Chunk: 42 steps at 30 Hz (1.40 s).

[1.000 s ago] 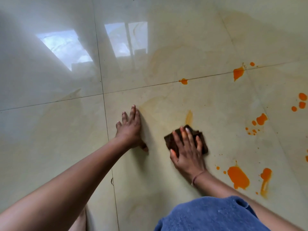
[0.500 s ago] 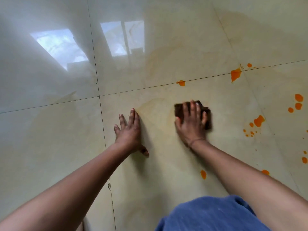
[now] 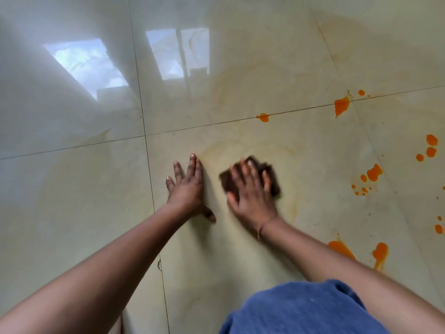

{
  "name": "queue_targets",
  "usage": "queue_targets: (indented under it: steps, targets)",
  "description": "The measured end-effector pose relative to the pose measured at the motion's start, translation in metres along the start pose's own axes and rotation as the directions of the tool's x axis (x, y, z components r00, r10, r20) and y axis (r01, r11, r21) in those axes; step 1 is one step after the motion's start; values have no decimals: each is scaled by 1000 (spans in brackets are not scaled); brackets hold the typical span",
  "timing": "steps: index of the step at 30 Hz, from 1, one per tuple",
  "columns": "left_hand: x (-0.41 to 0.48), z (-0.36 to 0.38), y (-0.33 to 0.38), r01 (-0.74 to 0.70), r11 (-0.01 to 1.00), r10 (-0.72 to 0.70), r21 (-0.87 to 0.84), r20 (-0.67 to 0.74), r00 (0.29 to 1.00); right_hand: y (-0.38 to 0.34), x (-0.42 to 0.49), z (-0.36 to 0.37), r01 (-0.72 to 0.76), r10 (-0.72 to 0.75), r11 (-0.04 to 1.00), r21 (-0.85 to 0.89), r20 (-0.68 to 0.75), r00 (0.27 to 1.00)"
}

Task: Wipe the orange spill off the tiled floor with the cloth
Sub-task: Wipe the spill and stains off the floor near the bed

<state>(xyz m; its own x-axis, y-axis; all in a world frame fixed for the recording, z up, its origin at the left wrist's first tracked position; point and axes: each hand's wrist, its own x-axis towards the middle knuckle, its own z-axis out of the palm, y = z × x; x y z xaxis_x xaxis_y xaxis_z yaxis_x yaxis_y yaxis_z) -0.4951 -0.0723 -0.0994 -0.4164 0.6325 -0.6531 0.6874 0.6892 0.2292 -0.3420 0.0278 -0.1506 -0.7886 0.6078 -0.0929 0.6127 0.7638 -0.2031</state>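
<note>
Blue fabric garment (image 3: pixel 301 309): nearest, at the bottom edge; probably the kneeling person's clothing.
Left hand (image 3: pixel 187 189): flat on the glossy cream tiled floor (image 3: pixel 72 189), fingers straight and spread, gripping nothing; likely a prop for body weight.
Right hand (image 3: pixel 250 196): blurred, with its fingers laid flat across the dark brown folded cloth (image 3: pixel 273 177), pressing it down rather than clutching it, which suits scrubbing.
Cloth position: just right of the left hand, on a faint yellowish smear.
Orange liquid spill (image 3: pixel 372 173): unwiped patches lie right of the cloth, from beside the right forearm out to the far grout line.
Count: two hands, one cloth, about six spill clusters, two window reflections (image 3: pixel 86 66).
</note>
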Motion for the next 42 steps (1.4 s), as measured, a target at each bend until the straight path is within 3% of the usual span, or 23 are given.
queue_targets:
  steps: [1, 3, 6, 8, 9, 11, 14, 16, 19, 20, 22, 24, 25, 26, 28, 30, 32, 36, 37, 40, 42]
  targets:
    - [-1, -1, 0, -1, 1000, 1, 0, 1, 1000, 4, -28, 2, 110, -109, 994, -16, 45, 993]
    - [-2, -3, 0, 3, 1000, -3, -3, 6, 1000, 34, -52, -6, 193, -191, 981, -21, 80, 978]
    - [-2, -1, 4, 25, 1000, -25, -6, 8, 1000, 59, 0, -14, -80, 80, 997, -13, 27, 996]
    - [0, -2, 5, 34, 999, -34, -5, 7, 999, 34, 46, -15, -214, 214, 977, 3, 10, 977]
    - [0, -2, 5, 34, 999, -34, 0, 7, 999, 14, 55, -13, -187, 187, 982, 19, 9, 982]
    - [-1, -3, 4, 26, 1000, -26, 3, 7, 1000, -15, 33, -6, 8, -9, 1000, 26, 40, 999]
    - [-3, -3, 2, 17, 1000, -17, 3, 12, 1000, 13, -36, -5, 290, -286, 957, -20, 104, 953]
    - [-4, -3, 3, 22, 1000, -22, -2, 14, 1000, 45, -29, -6, 188, -186, 982, -23, 56, 981]
    - [-2, -2, 5, 28, 1000, -28, -9, 7, 1000, 36, 21, -12, -195, 195, 980, 32, 1, 981]
    - [-1, -2, 5, 30, 1000, -30, -4, 7, 1000, 20, 21, -10, -187, 188, 981, 49, -31, 982]
    - [-3, -3, 4, 25, 1000, -25, 0, 12, 1000, -2, -18, -2, 11, -11, 1000, 14, -3, 1000]
    - [-4, -4, 3, 13, 1000, -12, -4, 9, 1000, 7, -78, -3, 225, -222, 974, -25, 90, 971]
    - [-5, -5, 4, 14, 1000, -14, -5, 8, 1000, 25, -88, -6, 265, -260, 964, -37, 92, 961]
    - [-6, -5, 6, 18, 1000, -18, 0, 6, 1000, 43, -86, -5, 233, -230, 971, -53, 66, 971]
    - [-5, -6, 10, 35, 999, -35, 17, 0, 999, 60, -55, -9, -41, 42, 998, -41, 24, 999]
    - [-4, -8, 16, 52, 997, -53, 51, 3, 999, 51, -25, -11, -251, 251, 968, 20, 2, 968]
    - [-6, -7, 19, 35, 994, -34, 101, -19, 999, 29, -41, -6, -179, 179, 984, 3, -31, 983]
    - [-12, 0, 21, -131, 970, 146, 204, -62, 987, 35, -118, -8, 131, -126, 991, -38, 97, 987]
    - [-12, 0, 21, -149, 968, 161, 204, -44, 986, 45, -112, -9, 112, -108, 993, -47, 85, 991]
    - [-7, 0, 23, -141, 973, 144, 181, -3, 990, 58, -63, -18, -214, 215, 977, -10, 49, 975]
    - [-4, -1, 21, -140, 976, 143, 164, -8, 990, 46, -37, -25, -288, 286, 957, 24, 75, 955]
